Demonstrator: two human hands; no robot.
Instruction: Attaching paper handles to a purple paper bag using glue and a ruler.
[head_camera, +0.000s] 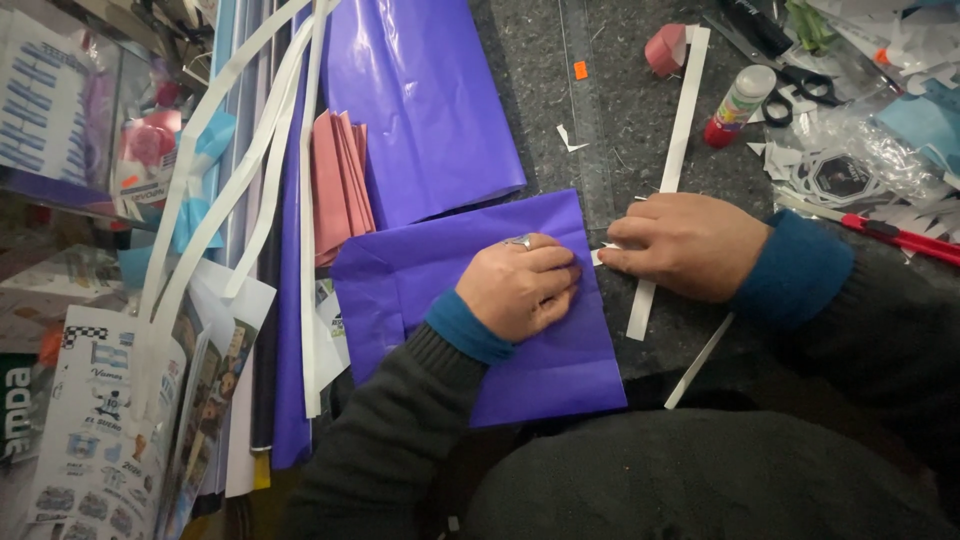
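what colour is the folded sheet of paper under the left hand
Purple, plain; the folded purple paper sheet shows best in the head view.

The left hand (520, 285) lies flat on a folded purple paper sheet (440, 290) on the dark desk (540, 110), fingers pressing its right edge. Just at three o'clock, the right hand (685, 245) rests on a long white paper strip (670, 170). At one o'clock stand a glue stick (738, 105) and black scissors (795, 90); pink folded papers (340, 185) lie at ten o'clock.
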